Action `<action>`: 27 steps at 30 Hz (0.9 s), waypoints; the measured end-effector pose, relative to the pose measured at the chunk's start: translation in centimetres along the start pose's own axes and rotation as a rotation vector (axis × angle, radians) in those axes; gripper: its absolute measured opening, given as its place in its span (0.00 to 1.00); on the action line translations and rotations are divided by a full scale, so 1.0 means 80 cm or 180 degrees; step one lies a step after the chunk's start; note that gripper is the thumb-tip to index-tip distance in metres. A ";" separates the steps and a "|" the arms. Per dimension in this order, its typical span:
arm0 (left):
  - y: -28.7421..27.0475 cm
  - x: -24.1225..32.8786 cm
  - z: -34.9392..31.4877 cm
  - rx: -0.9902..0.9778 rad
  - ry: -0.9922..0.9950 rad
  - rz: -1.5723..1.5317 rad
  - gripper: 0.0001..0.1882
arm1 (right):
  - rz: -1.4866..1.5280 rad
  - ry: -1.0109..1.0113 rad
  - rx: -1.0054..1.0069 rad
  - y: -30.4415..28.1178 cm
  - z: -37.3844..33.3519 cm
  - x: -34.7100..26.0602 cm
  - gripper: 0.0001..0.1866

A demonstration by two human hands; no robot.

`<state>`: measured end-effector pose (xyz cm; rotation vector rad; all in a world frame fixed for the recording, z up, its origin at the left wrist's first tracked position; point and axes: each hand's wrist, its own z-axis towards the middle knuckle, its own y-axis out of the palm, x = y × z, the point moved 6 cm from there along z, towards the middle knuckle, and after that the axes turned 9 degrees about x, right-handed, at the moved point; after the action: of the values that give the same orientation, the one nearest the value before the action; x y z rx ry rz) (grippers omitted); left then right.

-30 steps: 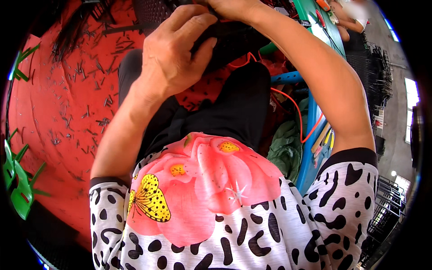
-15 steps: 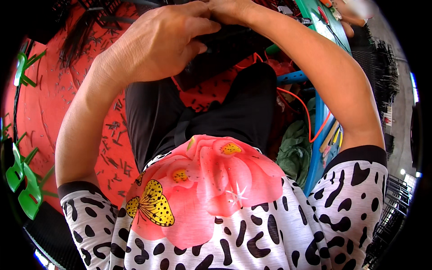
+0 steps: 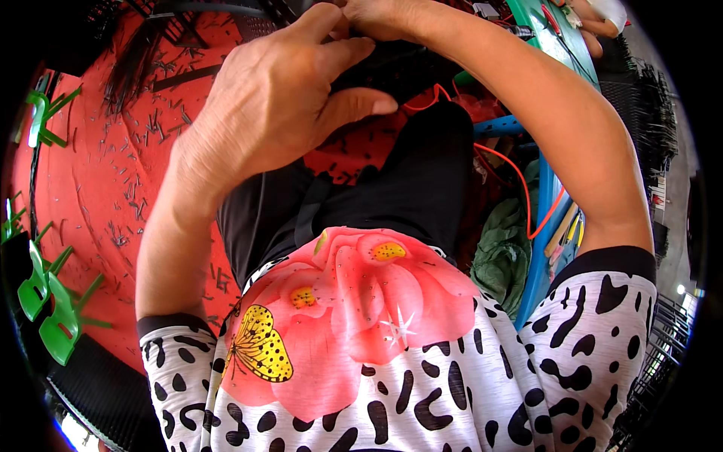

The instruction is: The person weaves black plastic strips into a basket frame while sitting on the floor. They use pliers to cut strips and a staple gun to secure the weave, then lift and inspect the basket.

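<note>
Dark workpiece (image 3: 388,71) sits at the top centre of the frame, largely hidden behind the hands, its full shape impossible to make out. Since half a second ago, the left hand (image 3: 275,98) sits slightly lower and its thumb now sticks out rightward, leaving a wide gap below the index finger; whether its other fingertips hold anything, I cannot tell. That suggests a loosened or repositioned left hand rather than a firm thumb grip. The right hand (image 3: 380,16) is about where it was, cut by the upper edge; its grip cannot be told. The left forearm has swung inward from the left. Further out, black trousers (image 3: 429,166) fill the centre, an orange cord (image 3: 521,181) curves at right, and dark scraps (image 3: 154,129) litter the red floor (image 3: 83,203) at left.
</note>
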<state>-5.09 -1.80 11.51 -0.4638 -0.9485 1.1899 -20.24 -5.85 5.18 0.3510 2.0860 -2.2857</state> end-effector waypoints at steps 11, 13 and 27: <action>0.017 -0.007 -0.015 0.0441 -0.0463 -0.0074 0.19 | 0.0335 0.0018 0.0568 -0.019 -0.020 -0.002 0.12; 0.019 -0.011 -0.016 0.0696 -0.0288 -0.0202 0.20 | -0.0136 -0.0516 0.1059 -0.025 -0.026 -0.010 0.12; 0.018 -0.019 -0.025 0.0572 -0.0269 -0.0258 0.26 | 0.5059 0.0068 0.1546 -0.074 -0.153 -0.068 0.13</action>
<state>-4.39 -2.39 8.77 -0.2312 -0.9146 1.2161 -14.18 6.10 10.99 1.3535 0.5175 -1.5222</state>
